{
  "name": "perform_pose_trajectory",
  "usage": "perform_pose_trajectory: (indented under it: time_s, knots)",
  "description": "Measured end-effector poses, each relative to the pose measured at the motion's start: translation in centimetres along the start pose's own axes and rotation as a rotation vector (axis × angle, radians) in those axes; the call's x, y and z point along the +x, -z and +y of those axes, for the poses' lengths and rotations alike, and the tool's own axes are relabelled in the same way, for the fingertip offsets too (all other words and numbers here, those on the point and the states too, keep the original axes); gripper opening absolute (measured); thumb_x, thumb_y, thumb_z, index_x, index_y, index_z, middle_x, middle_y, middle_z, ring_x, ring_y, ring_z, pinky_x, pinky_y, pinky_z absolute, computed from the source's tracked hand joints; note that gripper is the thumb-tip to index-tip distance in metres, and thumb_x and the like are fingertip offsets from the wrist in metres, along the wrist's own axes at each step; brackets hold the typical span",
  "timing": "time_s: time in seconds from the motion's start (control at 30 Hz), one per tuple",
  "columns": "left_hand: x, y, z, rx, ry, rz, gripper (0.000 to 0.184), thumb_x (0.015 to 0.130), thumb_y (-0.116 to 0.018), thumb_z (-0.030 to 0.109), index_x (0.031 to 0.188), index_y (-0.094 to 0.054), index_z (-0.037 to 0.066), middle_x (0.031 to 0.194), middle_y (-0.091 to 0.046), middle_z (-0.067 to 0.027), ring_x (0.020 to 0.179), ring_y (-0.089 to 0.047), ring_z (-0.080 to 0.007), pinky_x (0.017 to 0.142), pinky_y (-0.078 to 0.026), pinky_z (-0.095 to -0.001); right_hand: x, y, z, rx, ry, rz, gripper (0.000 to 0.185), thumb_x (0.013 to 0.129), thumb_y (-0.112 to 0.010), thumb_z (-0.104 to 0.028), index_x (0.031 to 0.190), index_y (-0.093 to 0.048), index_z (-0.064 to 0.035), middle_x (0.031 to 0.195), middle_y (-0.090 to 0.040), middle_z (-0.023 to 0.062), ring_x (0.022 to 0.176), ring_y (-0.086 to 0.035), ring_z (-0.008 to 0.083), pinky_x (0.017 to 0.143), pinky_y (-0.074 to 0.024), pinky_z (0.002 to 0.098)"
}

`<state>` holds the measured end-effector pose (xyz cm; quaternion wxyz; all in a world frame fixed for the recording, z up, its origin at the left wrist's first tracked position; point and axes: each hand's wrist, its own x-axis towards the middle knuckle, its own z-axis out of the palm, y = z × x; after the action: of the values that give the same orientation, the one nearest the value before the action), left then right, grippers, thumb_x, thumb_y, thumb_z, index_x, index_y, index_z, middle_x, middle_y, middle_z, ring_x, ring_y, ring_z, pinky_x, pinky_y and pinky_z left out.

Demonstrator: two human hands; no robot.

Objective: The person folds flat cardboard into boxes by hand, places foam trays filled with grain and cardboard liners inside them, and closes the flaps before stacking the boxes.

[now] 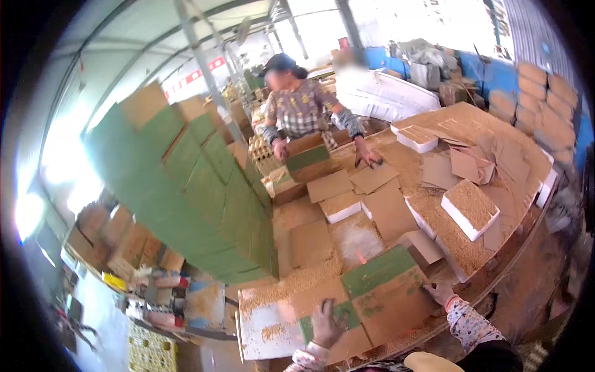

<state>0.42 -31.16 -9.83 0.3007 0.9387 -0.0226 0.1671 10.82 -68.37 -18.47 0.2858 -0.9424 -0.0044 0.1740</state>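
"Where are my hands?"

"My left hand point(327, 323) is open, fingers spread, above a small green-and-brown cardboard piece point(353, 338). My right hand point(440, 294), fingers loosely parted, is at the right edge of the large green-and-brown cardboard box point(393, 301); I can't tell whether it grips."

"Beyond them?"

"A white, probably foam, block topped with brown crumbs point(472, 209) on the worktop point(291, 284), tall green box stacks point(186, 204) left, a co-worker point(302, 108) opposite."

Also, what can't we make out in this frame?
All head view:
- Left hand: blurred; grip unclear.
- Left sleeve: cut off by bottom edge.
- Stacked green cartons: contents hidden by their walls.
- Red banner: lettering too small.
- Co-worker: face blurred.
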Motion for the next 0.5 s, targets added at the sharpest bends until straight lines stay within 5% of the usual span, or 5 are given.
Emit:
perform_pose_trajectory:
  time_s: [0.03, 0.07, 0.2, 0.27, 0.5]
  knots:
    - [-0.3, -1.5, 2.2, 0.125, -0.065, -0.076, 0.062, 0.075, -0.063, 0.037, 0.124, -0.043, 0.005, 0.122, -0.045, -0.0194, 0.11, -0.044, -0.0385, 0.09, -0.038, -0.0476, 0.3, 0.5, 0.1, 0.007, -0.025, -0.031, 0.067, 0.079, -0.052, -0.057, 0.115, -0.055, 0.0, 0.112, -0.055, 0.0262, 0.097, -0.056, 0.0393, 0.087, -0.0425, 0.0436]
    - [-1.5, -3.3, 3.9, 0.249, -0.125, -0.155, 0.065, 0.074, -0.062, 0.039, 0.127, -0.042, 0.007, 0.125, -0.042, -0.0188, 0.112, -0.042, -0.0384, 0.09, -0.036, -0.0508, 1.2, -1.7, 1.7, 0.062, 0.219, 0.346, 0.054, 0.079, -0.054, -0.053, 0.09, -0.066, -0.0015, 0.084, -0.063, 0.0227, 0.079, -0.061, 0.0354, 0.071, -0.0461, 0.0445]
    - [-4.3, -10.4, 7.8, 0.728, -0.128, -0.364, 0.069, 0.076, -0.056, 0.044, 0.133, -0.036, 0.01, 0.133, -0.035, -0.0193, 0.121, -0.034, -0.0374, 0.097, -0.028, -0.0555, 0.4, 1.5, 1.9, 0.16, 0.375, 0.242, 0.057, 0.075, -0.056, -0.059, 0.094, -0.067, -0.0057, 0.082, -0.064, 0.0201, 0.078, -0.061, 0.0349, 0.072, -0.0471, 0.0424]
    - [-4.8, -11.3, 7.6, 0.702, -0.142, -0.291, 0.067, 0.079, -0.054, 0.039, 0.135, -0.033, 0.01, 0.134, -0.033, -0.0196, 0.123, -0.032, -0.037, 0.098, -0.027, -0.0555, -0.2, 4.7, 2.5, 0.37, 0.202, -0.285, 0.075, 0.071, -0.056, -0.061, 0.119, -0.052, -0.0034, 0.108, -0.058, 0.0246, 0.098, -0.056, 0.0375, 0.085, -0.0427, 0.0427]
    - [-3.2, -11.5, 13.9, 0.573, -0.14, -0.173, 0.068, 0.079, -0.052, 0.03, 0.139, -0.026, 0.008, 0.139, -0.026, -0.022, 0.127, -0.023, -0.0424, 0.1, -0.02, -0.0606, 0.0, 0.6, 6.7, 0.541, 0.489, -0.248, 0.076, 0.074, -0.063, -0.047, 0.125, -0.037, 0.0026, 0.111, -0.054, 0.0282, 0.104, -0.053, 0.0391, 0.088, -0.0421, 0.0417]
